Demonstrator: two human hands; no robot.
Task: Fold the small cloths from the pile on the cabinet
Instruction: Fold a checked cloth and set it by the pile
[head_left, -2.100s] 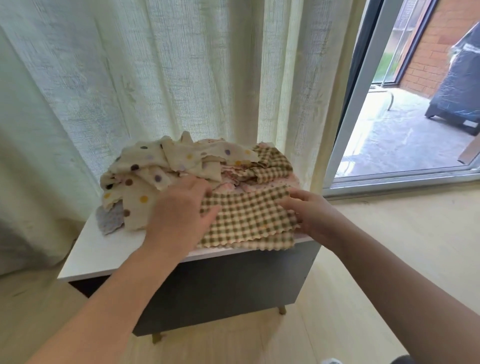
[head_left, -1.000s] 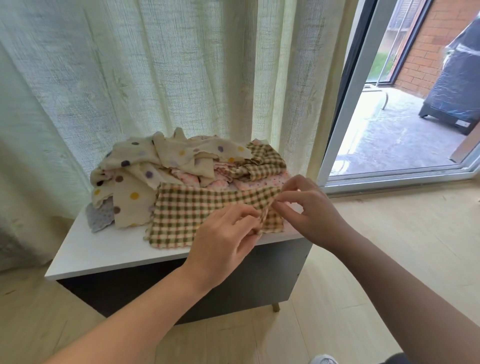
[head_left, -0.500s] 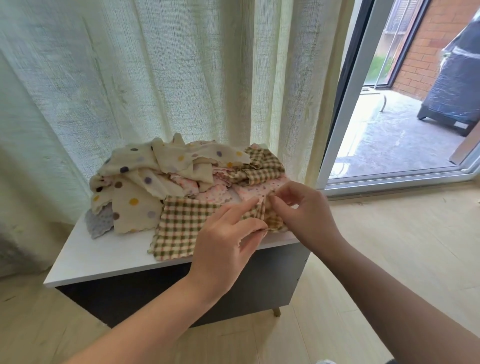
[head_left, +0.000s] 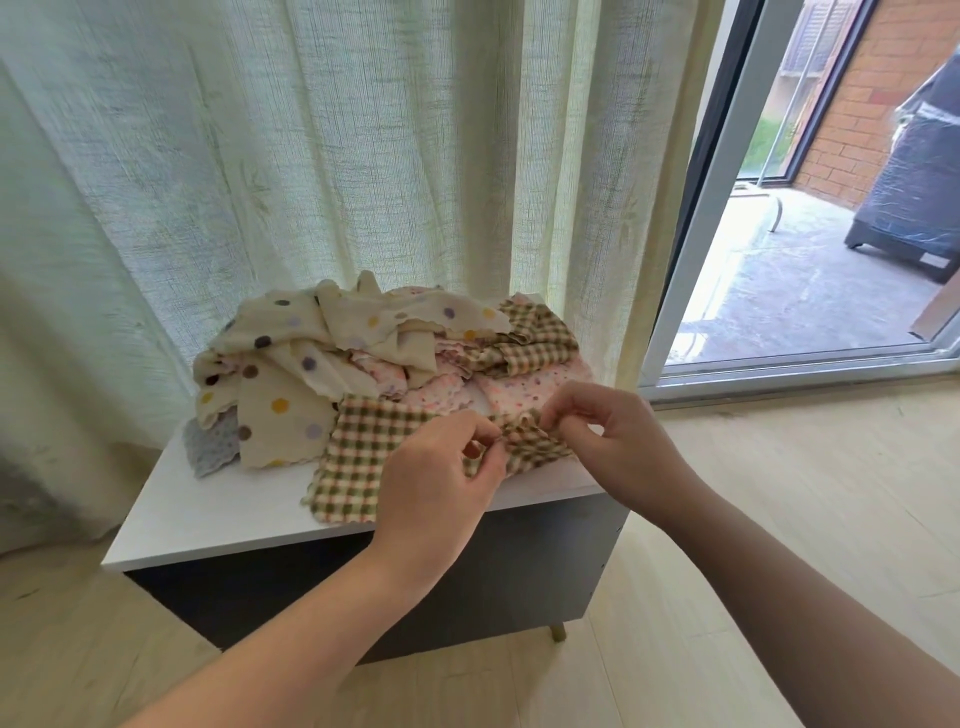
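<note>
A green-and-cream checked cloth (head_left: 358, 462) lies at the front of the white cabinet top (head_left: 208, 514), in front of a pile of small cloths (head_left: 363, 353): cream ones with coloured dots, pink speckled ones and another checked one. My left hand (head_left: 441, 478) pinches the checked cloth's right part, and my right hand (head_left: 608, 436) pinches the same cloth's bunched right end just beside it. Both hands meet near the cabinet's front right edge. The cloth's left half lies flat.
A grey cloth (head_left: 208, 452) pokes out at the pile's left. Pale curtains (head_left: 311, 156) hang right behind the cabinet. An open sliding door (head_left: 727, 208) stands to the right, with a patio beyond. Light wooden floor (head_left: 779, 519) surrounds the grey-fronted cabinet.
The checked cloth was spread wide under both hands; my left hand moved right to meet my right hand, and both now pinch its right end, which is bunched up.
</note>
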